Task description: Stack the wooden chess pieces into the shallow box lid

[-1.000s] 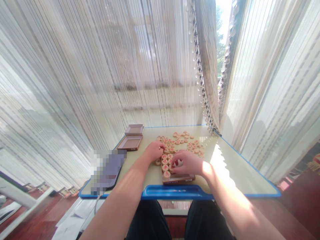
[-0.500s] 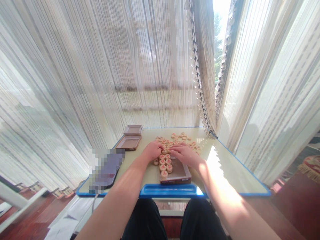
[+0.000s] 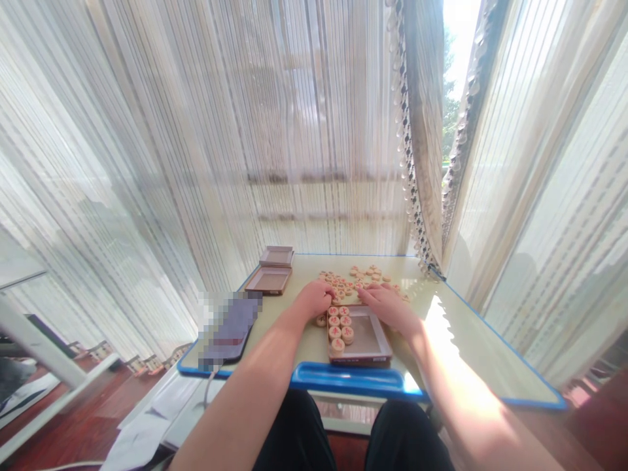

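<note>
Head view, the only one. A small table (image 3: 456, 347) with a blue rim stands against sheer curtains (image 3: 220, 131); hard sun falls on its right side. At the front edge, nearest us, lies a shallow brown tray (image 3: 369, 335). Along its left side sit the packed discs (image 3: 339, 326): round, pale wood, red marks up, in two short columns. The rest of the tray floor shows bare. One stray disc (image 3: 321, 320) lies just outside the tray's left wall. Beyond the tray, a loose heap (image 3: 366, 273) of the same pieces spreads over the middle of the table.

Left hand (image 3: 314, 299): knuckles up, fingers curled down at the near-left edge of the heap, just past the tray's far-left corner. The fingertips are hidden, so we cannot tell whether it pinches a piece.

Right hand (image 3: 391, 306): low over the tray's far-right corner, fingers stretched toward the heap, touching it or nearly so. Nothing shows between them, and we cannot tell what sits under the palm.

We judge the step to be gathering from the heap, with the tray roughly a third filled. A next placing calls for one disc pinched clear of its neighbours, mark up, and set flush beside the columns without jolting them.

Far left: two more brown trays (image 3: 269, 280), one behind the other, and nearer us a dark flat thing (image 3: 230, 327), blurred.
</note>
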